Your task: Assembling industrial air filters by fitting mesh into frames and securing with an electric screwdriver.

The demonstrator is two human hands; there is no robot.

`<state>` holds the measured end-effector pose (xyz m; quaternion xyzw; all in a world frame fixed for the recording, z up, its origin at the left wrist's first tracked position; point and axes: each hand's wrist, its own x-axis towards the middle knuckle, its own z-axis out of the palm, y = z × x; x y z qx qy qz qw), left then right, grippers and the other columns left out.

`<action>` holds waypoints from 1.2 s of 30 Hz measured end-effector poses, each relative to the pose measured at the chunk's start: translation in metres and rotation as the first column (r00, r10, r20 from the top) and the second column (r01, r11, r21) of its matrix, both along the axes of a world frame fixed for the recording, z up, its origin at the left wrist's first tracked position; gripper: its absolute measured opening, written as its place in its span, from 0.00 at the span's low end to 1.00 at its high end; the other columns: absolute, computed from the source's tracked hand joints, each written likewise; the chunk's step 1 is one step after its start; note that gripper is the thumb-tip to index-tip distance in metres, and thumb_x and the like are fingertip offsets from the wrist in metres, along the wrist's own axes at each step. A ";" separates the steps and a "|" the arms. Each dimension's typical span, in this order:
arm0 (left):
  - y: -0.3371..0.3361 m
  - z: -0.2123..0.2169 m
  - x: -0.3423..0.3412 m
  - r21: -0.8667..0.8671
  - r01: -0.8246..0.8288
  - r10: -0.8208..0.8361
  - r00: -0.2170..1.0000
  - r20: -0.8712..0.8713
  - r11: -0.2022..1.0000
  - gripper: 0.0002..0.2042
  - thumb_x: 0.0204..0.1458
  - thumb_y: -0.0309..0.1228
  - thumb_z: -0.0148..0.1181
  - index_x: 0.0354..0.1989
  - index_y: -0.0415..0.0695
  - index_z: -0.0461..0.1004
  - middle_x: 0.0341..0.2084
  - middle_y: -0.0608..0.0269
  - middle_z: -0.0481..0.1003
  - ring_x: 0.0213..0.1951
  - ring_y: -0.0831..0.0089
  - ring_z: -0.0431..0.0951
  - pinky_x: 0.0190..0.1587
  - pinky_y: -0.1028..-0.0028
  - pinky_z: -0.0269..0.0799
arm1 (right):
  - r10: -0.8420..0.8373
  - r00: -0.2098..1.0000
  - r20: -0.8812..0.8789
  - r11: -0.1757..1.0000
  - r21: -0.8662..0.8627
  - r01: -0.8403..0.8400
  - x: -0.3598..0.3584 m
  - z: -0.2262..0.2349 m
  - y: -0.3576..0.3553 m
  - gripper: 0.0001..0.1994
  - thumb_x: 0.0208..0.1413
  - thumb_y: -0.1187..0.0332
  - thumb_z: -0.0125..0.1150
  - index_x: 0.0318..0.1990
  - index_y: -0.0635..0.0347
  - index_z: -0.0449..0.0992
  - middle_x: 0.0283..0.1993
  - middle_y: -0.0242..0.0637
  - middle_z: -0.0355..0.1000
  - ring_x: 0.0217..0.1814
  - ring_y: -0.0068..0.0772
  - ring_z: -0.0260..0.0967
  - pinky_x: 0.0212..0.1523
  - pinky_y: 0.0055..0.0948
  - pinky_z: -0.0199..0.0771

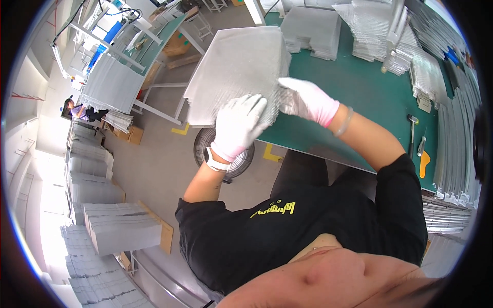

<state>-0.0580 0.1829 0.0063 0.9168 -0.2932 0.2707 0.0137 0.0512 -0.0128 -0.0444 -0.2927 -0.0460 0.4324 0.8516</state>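
A stack of thin grey mesh sheets (236, 56) lies at the far left end of the green table, its left part reaching past the table's edge. My left hand (239, 123), in a white glove with a pink cuff, rests on the near corner of the top sheet, fingers stretched out. Against the stack's right edge is my right hand (308, 100), gloved the same way. Its fingers point toward the sheets and touch their side; their tips are partly hidden. Neither hand visibly grips a sheet.
More mesh stacks (310, 31) stand on the green table (349, 97) at the back and right. A hammer (412, 134), a screwdriver (422, 146) and an orange scraper-shaped tool (424, 164) lie at right. A floor fan (241, 163) stands below the table's left end.
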 end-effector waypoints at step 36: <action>0.018 -0.042 -0.076 -0.868 -0.457 -0.658 0.596 -0.461 0.194 0.32 0.55 0.24 0.60 0.67 0.34 0.54 0.60 0.57 0.66 0.61 0.71 0.65 0.65 0.67 0.59 | -0.100 0.643 0.759 0.838 -0.284 0.466 -0.075 0.021 -0.198 0.47 0.44 0.61 0.75 0.68 0.74 0.56 0.65 0.43 0.64 0.68 0.35 0.59 0.70 0.34 0.53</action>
